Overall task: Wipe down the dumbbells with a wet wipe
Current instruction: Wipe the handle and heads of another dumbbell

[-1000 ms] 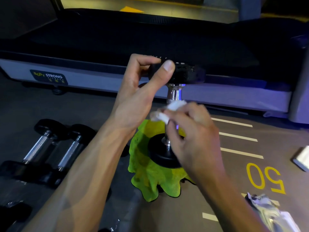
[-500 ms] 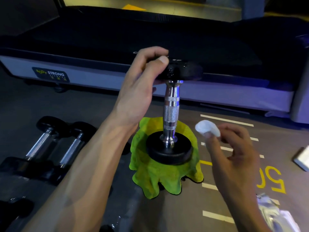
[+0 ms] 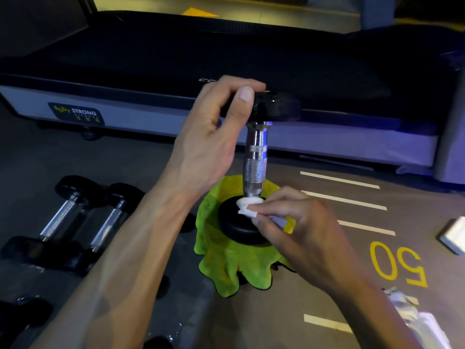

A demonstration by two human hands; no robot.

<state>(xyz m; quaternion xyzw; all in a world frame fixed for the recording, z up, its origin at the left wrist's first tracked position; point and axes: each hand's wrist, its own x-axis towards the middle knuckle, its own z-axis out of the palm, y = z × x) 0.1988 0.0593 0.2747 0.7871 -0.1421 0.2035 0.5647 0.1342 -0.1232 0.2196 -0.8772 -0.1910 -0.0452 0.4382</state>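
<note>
A black dumbbell with a chrome knurled handle [image 3: 256, 162] stands upright on a bright green cloth [image 3: 226, 263] on the floor. My left hand [image 3: 211, 137] grips its upper black head and holds it steady. My right hand [image 3: 299, 233] pinches a folded white wet wipe [image 3: 247, 207] and presses it onto the top face of the lower black head, right at the foot of the handle. Part of the lower head is hidden by my right hand.
Two more dumbbells [image 3: 75, 217] lie side by side on the floor at the left, others at the bottom left. A treadmill [image 3: 151, 71] runs across the back. A wipe packet [image 3: 415, 321] lies bottom right, a white object [image 3: 453, 235] at the right edge.
My right hand left the handle's upper part, swung out to the right with the wipe, then came back in and down onto the lower head. My left hand kept hold of the top.
</note>
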